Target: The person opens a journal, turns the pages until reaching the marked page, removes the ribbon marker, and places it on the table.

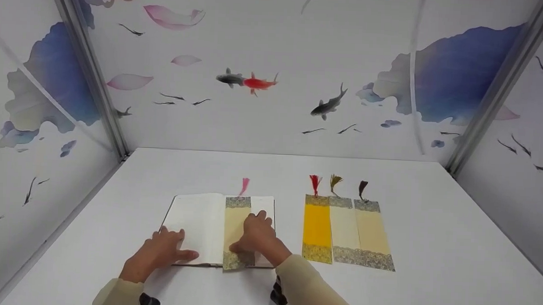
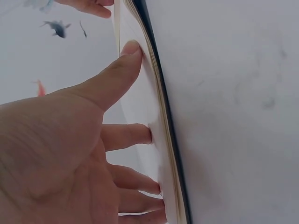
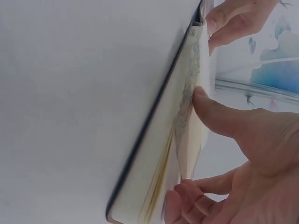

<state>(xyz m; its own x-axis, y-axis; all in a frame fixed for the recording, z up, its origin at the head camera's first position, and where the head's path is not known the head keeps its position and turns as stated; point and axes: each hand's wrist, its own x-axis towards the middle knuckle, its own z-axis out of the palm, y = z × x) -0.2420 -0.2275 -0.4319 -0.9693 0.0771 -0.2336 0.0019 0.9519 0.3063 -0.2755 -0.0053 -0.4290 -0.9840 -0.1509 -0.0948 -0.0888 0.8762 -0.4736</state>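
Note:
A notebook [image 1: 197, 213] lies open on the white table, its blank pages facing up. My left hand [image 1: 162, 252] rests on the left page, fingers spread and thumb near the lower edge. On the right page lies a cream bookmark [image 1: 236, 219] with grey lace-patterned bands and a pink tassel [image 1: 245, 186]; its lower end sticks out past the page. My right hand [image 1: 257, 235] presses there, with the thumb on the bookmark, as the right wrist view also shows, and the fingers by its right edge. Dark cover edges [image 3: 145, 121] show beneath the pages.
Right of the notebook lie three more tasselled bookmarks side by side: a yellow one [image 1: 317, 226], a white one [image 1: 344, 227] and a cream one [image 1: 372, 230]. A back wall [image 1: 263, 120] with painted fish and side walls enclose the table.

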